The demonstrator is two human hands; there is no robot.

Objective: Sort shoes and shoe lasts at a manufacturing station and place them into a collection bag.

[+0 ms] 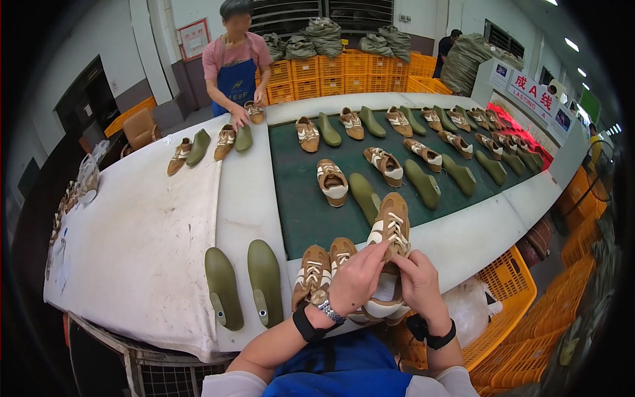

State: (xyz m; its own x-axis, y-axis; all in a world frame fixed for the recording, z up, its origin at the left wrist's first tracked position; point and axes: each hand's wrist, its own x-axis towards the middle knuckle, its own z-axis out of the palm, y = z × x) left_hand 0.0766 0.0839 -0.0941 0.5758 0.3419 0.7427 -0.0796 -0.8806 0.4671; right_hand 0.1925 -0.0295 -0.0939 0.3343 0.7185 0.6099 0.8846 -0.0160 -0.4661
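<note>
A brown sneaker (pixel 390 221) with white side stripes and cream laces is tilted toe-up in front of me, above the near edge of the table. My left hand (pixel 357 281) pinches it at the laces near the tongue; my right hand (pixel 421 281) grips the opposite side of the opening. Fingertips of both hands meet around the lower laces, and the palms hide part of the heel. Beneath and beside my left wrist lie another brown sneaker (pixel 311 272) and its partner (pixel 342 250), partly covered. Left of them stand two olive-green shoe lasts, an outer one (pixel 223 288) and an inner one (pixel 264 281).
A dark green conveyor belt (pixel 297 218) carries several sneakers and green lasts. Across the table a person (pixel 235 66) in a blue apron handles sneakers. An orange crate (pixel 506 291) with plastic bags sits below my right side. Stacked crates (pixel 331 76) line the back wall.
</note>
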